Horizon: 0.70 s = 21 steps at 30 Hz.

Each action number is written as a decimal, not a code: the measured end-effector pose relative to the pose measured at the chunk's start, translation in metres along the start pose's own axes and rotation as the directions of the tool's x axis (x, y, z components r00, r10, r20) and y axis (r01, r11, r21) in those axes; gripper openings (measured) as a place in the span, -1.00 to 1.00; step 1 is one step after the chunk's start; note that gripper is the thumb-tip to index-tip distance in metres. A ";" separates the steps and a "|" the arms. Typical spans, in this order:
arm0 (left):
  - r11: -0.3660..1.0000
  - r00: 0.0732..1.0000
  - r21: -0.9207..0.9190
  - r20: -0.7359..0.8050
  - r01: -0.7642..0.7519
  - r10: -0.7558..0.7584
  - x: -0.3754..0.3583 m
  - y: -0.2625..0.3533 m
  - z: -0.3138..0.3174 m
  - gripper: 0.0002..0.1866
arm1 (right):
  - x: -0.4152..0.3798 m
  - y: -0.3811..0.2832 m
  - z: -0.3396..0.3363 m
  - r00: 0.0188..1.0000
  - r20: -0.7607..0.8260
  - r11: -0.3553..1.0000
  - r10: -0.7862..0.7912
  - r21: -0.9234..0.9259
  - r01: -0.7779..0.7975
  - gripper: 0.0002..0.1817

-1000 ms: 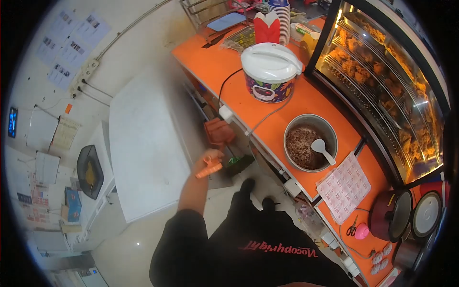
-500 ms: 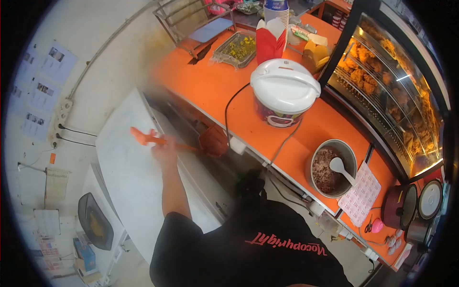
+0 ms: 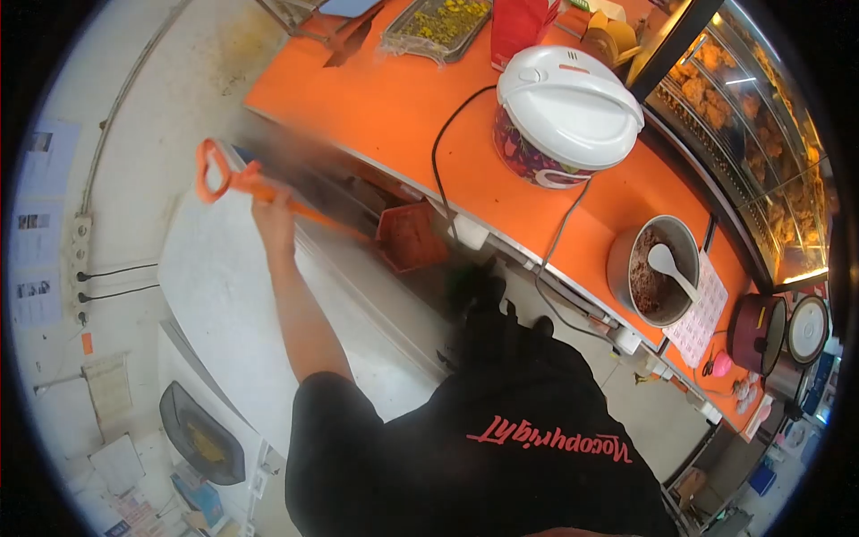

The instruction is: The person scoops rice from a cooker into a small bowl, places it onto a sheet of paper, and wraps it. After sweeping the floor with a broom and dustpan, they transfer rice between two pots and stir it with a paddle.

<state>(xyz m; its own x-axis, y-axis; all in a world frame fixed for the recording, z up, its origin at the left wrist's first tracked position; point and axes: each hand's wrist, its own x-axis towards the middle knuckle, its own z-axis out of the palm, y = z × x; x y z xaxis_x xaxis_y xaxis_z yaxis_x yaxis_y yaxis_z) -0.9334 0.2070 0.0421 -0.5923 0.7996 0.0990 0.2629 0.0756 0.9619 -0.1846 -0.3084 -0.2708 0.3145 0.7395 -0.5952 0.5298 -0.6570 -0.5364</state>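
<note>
My left hand (image 3: 273,215) is closed around the shaft of a long-handled orange dustpan (image 3: 410,237), just below its loop-shaped grip. The dustpan slants down to the right, its reddish pan hanging in the gap between a white chest-like unit (image 3: 210,277) and the orange counter (image 3: 394,98). My left forearm reaches across the white top. My right hand is out of the picture. Below, the front of my black shirt (image 3: 537,465) with red lettering fills the view.
On the counter stand a white-lidded rice cooker (image 3: 570,107), a metal pot (image 3: 625,268) with dark rice and a white paddle, and a glass display case (image 3: 752,125) of fried food. Cables (image 3: 438,161) hang over the counter edge. A dark tray (image 3: 201,434) lies lower left.
My left hand has moved up and left with the dustpan, whose loop grip now faces me more. The view has shifted, so the counter appears higher and further right.
</note>
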 end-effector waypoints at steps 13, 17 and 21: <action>0.997 0.932 -0.045 0.355 -0.063 0.075 0.044 -0.161 0.056 -0.80 | -0.023 -0.061 -0.014 1.000 -0.026 0.999 0.001 0.054 0.000 -0.55; 0.996 0.995 -0.055 0.078 0.067 -0.063 0.058 -0.186 0.046 -0.80 | -0.020 -0.079 -0.016 0.999 -0.009 0.998 0.031 0.057 -0.031 -0.59; 0.952 0.952 -0.042 0.038 0.305 -0.303 0.057 -0.177 0.030 -0.61 | -0.022 -0.076 -0.008 0.997 -0.024 0.991 0.070 0.118 -0.067 -0.60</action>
<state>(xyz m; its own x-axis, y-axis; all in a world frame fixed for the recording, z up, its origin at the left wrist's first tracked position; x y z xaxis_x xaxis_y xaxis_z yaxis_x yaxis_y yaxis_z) -0.9905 0.2572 -0.1304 -0.6147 0.7612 -0.2070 0.0375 0.2902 0.9562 -0.2251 -0.2740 -0.2121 0.3700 0.6947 -0.6168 0.4105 -0.7178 -0.5623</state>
